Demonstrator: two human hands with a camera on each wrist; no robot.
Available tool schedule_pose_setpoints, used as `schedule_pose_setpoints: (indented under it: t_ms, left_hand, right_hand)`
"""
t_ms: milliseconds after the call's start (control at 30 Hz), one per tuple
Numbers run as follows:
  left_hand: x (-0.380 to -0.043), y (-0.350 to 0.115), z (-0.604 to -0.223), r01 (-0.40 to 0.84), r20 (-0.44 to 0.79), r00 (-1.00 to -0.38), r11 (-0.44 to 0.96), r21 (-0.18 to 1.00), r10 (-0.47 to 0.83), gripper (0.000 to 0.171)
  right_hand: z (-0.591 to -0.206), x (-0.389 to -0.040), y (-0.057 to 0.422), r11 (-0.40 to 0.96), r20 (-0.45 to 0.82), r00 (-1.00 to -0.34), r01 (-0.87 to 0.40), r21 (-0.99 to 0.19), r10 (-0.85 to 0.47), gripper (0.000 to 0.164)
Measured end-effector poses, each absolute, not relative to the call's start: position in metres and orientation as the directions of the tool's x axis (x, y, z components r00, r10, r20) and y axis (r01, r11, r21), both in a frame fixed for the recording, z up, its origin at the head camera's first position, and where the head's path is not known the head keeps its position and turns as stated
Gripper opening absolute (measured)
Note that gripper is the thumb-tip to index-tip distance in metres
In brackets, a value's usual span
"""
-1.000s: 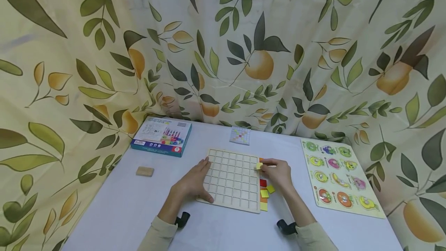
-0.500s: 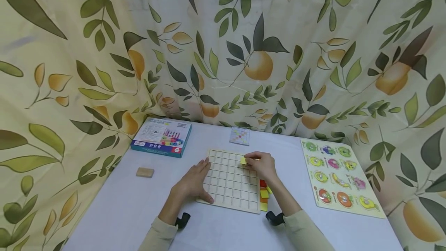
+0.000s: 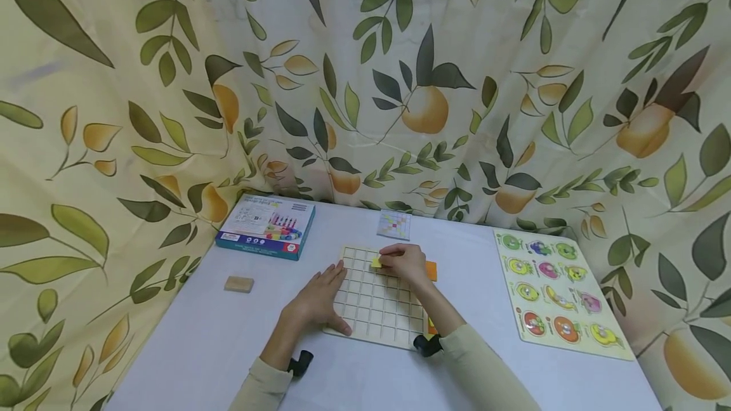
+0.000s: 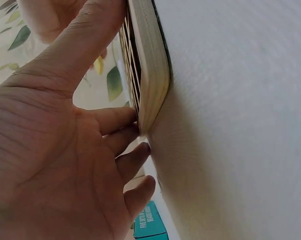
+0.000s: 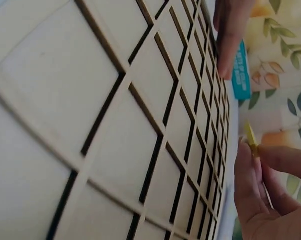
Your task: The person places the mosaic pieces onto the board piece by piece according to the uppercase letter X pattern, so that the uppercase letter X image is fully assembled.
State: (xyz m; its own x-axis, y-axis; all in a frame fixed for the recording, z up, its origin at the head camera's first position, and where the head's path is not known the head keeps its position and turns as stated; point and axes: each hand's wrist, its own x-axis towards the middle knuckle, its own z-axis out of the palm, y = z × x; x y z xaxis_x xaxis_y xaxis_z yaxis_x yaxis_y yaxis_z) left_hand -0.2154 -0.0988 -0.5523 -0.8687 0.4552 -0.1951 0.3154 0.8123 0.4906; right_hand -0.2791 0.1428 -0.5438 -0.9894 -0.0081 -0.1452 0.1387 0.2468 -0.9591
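A pale wooden grid board (image 3: 371, 303) lies on the white table, its square cells bare where they show. My left hand (image 3: 316, 297) rests along its left side, fingers spread, thumb at the near left corner; the left wrist view shows fingertips against the board's edge (image 4: 151, 65). Between thumb and fingers, my right hand (image 3: 407, 263) pinches a small yellow square tile (image 3: 375, 262) over the far rows. Seen edge-on in the right wrist view, the tile (image 5: 251, 134) stands above the grid. An orange tile (image 3: 432, 271) lies by the right edge; my right forearm mostly hides other tiles.
A teal-edged boxed set (image 3: 265, 226) lies at the back left, with a small wooden block (image 3: 238, 284) nearer. Behind the board is a coloured pattern card (image 3: 394, 225). A fruit picture board (image 3: 562, 293) lies on the right. A leaf-print curtain (image 3: 425, 106) hangs behind.
My right hand has carried the yellow tile leftward from the board's right edge to over its far rows. The left hand has stayed at the left side.
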Motion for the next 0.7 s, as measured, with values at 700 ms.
schedule_pose_setpoints:
  t_ms: [700]
  left_hand:
    - [-0.217,-0.1,-0.555,0.312,-0.205,-0.868,0.819,0.481,0.451,0.135]
  right_hand:
    - [-0.56,-0.293,0.101,0.447,-0.034,-0.999,0.025,-0.894,-0.012,0.008]
